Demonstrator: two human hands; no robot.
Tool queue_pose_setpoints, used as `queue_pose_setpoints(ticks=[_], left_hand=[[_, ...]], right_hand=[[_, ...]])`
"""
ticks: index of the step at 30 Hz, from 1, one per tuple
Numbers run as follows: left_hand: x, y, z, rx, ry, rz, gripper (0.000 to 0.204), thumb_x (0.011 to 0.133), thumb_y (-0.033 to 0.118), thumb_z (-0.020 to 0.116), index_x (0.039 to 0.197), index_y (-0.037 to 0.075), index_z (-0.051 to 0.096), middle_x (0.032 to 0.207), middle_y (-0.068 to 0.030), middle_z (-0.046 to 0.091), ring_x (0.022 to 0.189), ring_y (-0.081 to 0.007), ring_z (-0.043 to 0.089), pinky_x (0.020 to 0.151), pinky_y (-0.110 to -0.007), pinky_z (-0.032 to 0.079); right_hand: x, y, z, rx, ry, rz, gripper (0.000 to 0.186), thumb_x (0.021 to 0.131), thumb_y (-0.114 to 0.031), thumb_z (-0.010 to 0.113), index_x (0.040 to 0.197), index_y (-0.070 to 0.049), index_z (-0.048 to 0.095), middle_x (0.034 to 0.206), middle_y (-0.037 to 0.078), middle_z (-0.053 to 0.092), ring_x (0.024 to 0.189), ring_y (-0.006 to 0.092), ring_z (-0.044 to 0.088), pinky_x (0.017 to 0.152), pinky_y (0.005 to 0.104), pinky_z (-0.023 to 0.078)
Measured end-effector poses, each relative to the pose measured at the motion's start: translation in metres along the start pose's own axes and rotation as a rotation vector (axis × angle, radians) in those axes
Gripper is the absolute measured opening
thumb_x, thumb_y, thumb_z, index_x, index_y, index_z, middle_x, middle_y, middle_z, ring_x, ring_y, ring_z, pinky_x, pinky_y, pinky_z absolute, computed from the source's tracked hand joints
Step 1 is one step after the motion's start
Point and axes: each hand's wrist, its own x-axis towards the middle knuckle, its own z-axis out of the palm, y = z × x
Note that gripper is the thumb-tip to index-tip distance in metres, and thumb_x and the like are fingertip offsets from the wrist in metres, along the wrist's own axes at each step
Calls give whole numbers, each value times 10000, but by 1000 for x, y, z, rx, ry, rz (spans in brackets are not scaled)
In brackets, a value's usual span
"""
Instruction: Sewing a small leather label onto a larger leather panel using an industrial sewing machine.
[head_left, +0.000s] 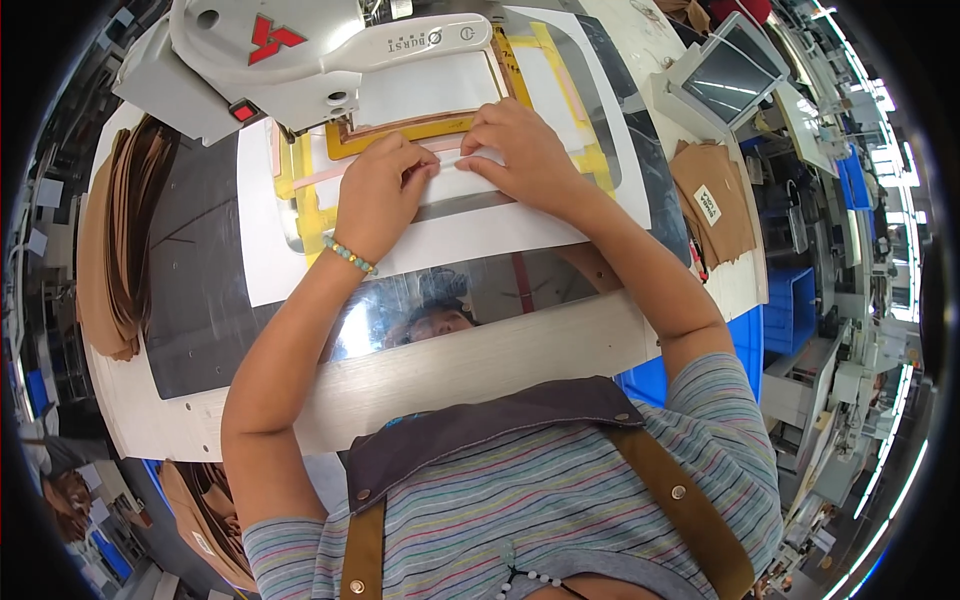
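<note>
My left hand [385, 190], with a beaded bracelet at its wrist, has thumb and fingertips pinched together. Close beside it, my right hand [525, 160] makes a similar pinch. Between the fingertips there seems to be something thin and pale, too small to make out. Both hands are over a template with yellow tape [310, 205] along its edges, lying on a large white sheet [265, 250]. Just beyond the fingers sits a yellow clamp frame [350, 147] with a brown inner edge, under the white sewing machine head [290, 75].
A stack of brown fabric pieces [120, 230] lies at the left, and labelled brown pieces [725, 235] lie at the right. A tilted screen [735, 75] stands at the back right. Shiny metal plate [520, 295] covers the table's near part. A blue bin [790, 310] stands beyond its right edge.
</note>
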Motion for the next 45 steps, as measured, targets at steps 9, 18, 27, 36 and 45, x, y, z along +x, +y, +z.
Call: queue_pose_setpoints(ticks=[9,18,27,36,45], left_hand=[[-10,0,-41,83,52,89,159,979,109,731,1120,40,751,954,-94,701,829,-240,690,737,-321,553],[-37,-39,-81,535,-26,131,344,972,243,752,1236,22,756,1394,-187,666,1308,-403,585,1089,-481,477],[-42,-51,-72,598,-180,64,650,1065,479,579,1525,20,578,1729,-262,310,1613,-450,241,1291,-544,196],[-36,-53,-69,617,-160,86,722,1040,561,602,1485,-8,604,1684,-290,368,1545,-469,329,1265,-554,228],[-36,-54,-64,583,-147,78,676,1037,426,651,1546,-5,541,1689,-247,392,1597,-428,289,1283,-529,223]], right_hand=[[10,5,-19,220,73,116,193,994,-249,730,975,-68,794,950,51,763,967,252,701,855,394,551],[103,27,-11,528,-89,368,132,938,-139,747,1026,-42,740,811,7,691,742,93,641,693,286,544],[124,14,61,493,-264,428,78,838,-110,784,900,-72,813,884,51,802,826,139,751,747,306,595],[130,19,61,382,-284,338,142,840,-183,788,963,-124,829,935,43,806,886,176,746,818,341,583],[126,69,-33,210,-393,236,169,826,-165,802,980,-99,825,901,28,785,847,164,706,762,338,553]])
